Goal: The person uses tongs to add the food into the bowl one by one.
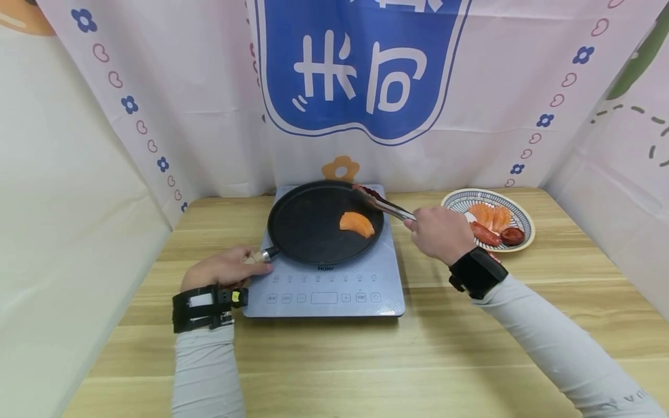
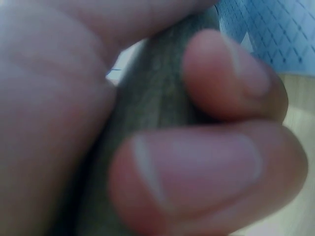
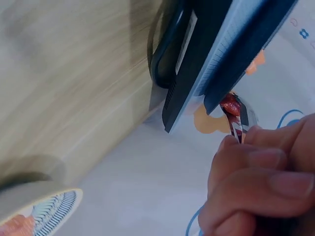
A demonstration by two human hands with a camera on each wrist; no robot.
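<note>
Pale sleeves [image 1: 554, 342] nearest, over the near side of the desk [image 1: 366, 371]. Left hand [image 1: 222, 268] wrapped round the handle [image 1: 256, 256] of the pan [image 1: 313, 217]; right hand [image 1: 441, 235] clamped on tongs [image 1: 393, 211], tips gripping a red piece [image 3: 230, 104] at the pan's far-right rim — can't tell if it touches. Hands well apart. Pan sits on the hob [image 1: 292, 307] toward the desk's far edge, orange slice [image 1: 357, 224] in its right half; plate [image 1: 529, 235] near the desk's far right corner. I'd brace the handle against pan spin, bring the piece inside the rim, lower it clear of the slice — then release gently.
</note>
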